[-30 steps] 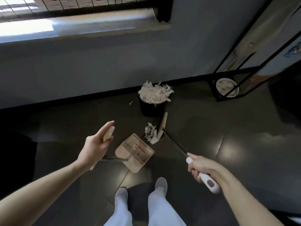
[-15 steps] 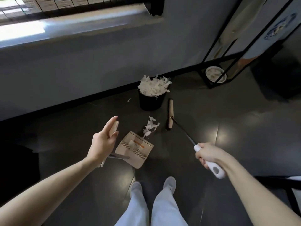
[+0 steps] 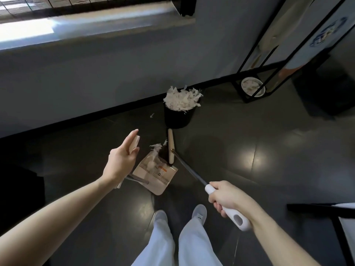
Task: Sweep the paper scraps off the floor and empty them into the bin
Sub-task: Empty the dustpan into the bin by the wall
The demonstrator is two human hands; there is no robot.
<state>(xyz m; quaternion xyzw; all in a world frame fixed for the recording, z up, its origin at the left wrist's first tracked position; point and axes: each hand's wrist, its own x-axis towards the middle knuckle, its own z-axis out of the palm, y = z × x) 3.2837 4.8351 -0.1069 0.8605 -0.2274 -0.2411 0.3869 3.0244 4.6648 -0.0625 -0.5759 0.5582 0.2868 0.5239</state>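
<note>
A beige dustpan (image 3: pixel 156 176) lies on the dark floor in front of my feet. My left hand (image 3: pixel 121 160) holds its upright beige handle, with the fingers stretched along it. My right hand (image 3: pixel 225 198) grips the white grip of the broom. The broom's beige head (image 3: pixel 171 147) stands at the pan's mouth. White paper scraps (image 3: pixel 156 147) lie at the mouth, and some rest inside the pan. Just beyond stands the black bin (image 3: pixel 179 118), heaped above its rim with scraps. One small scrap (image 3: pixel 152 115) lies left of the bin.
A grey wall with a black skirting runs behind the bin. A black metal rack (image 3: pixel 249 98) stands at the back right with a white bowl (image 3: pixel 253 86) on its base. Another black frame (image 3: pixel 326 207) is at the right edge. My shoes (image 3: pixel 199 213) are below the pan.
The broom head swung out to the right, then came back left against the pan's mouth, pushing the scraps partly into the pan. My left hand kept the dustpan in place.
</note>
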